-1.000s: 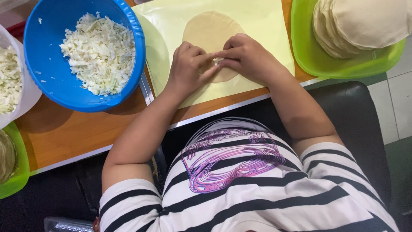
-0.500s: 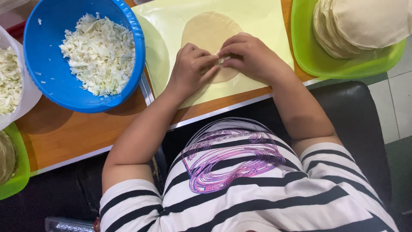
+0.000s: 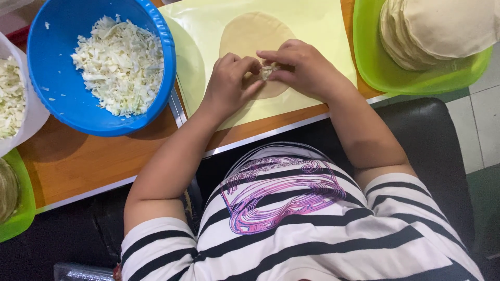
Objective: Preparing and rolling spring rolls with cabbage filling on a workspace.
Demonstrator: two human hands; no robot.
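Observation:
A round pale dough wrapper [image 3: 250, 36] lies flat on a light yellow plastic sheet [image 3: 317, 26] on the wooden table. My left hand [image 3: 226, 86] and my right hand [image 3: 302, 67] rest on the wrapper's near half, fingertips meeting over a small heap of shredded cabbage filling [image 3: 267, 70]. Both hands pinch at the filling and the wrapper's near edge; the near edge itself is hidden under the fingers.
A blue bowl [image 3: 57, 104] of shredded cabbage stands at the left. A green tray [image 3: 375, 73] at the right holds a stack of round wrappers [image 3: 442, 28]. A white container [image 3: 31, 112] of cabbage and another green tray [image 3: 15, 224] sit at the far left. The table's near edge [image 3: 260, 136] runs below my hands.
My fingers have shifted slightly on the wrapper, drawing closer around the filling. Hands stay in the same place; nothing else has moved.

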